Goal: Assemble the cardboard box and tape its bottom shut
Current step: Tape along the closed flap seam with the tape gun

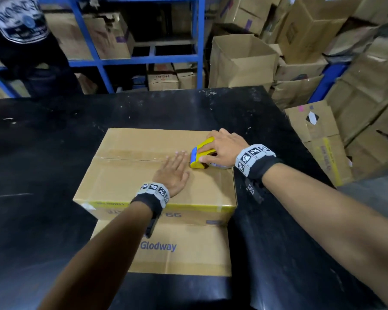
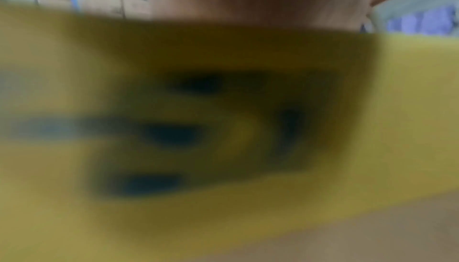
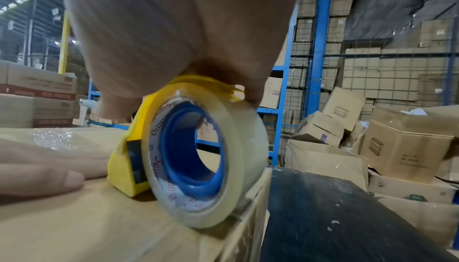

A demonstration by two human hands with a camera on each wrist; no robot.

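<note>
- Head view shows the box (image 1: 143,175) bottom-up on the black table (image 1: 54,135), its two flaps meeting in a seam (image 1: 126,159) that runs left to right across the top face; a flat sheet of cardboard (image 1: 188,249) lies under the box's near side.
- Right hand (image 1: 222,148) curls round the yellow dispenser (image 1: 202,153), thumb on its near side and fingers over its top; the dispenser sits on the seam close to the box's right edge, its blue front facing left along the seam.
- Right wrist view shows the roll (image 3: 206,160) touching the box just at that right edge, with a short tab of tape seemingly lapped over the corner; I judge the strip is only just begun.
- Left hand (image 1: 173,173) lies flat, fingers straight, pressing on the box's near flap with fingertips reaching the seam, just left of the dispenser; left wrist view is too blurred to add anything.
- To do the stroke well, I would keep the dispenser centred on the seam and pull it straight to the box's far left edge with even downward pressure; a tilt would likely wrinkle the tape or walk it off the seam.
- Left hand should hold the flaps level and slide away ahead of the dispenser; otherwise the fingers block the path.
- Glossy patches by the seam at the box's left look like tape, though I cannot tell for sure.
</note>
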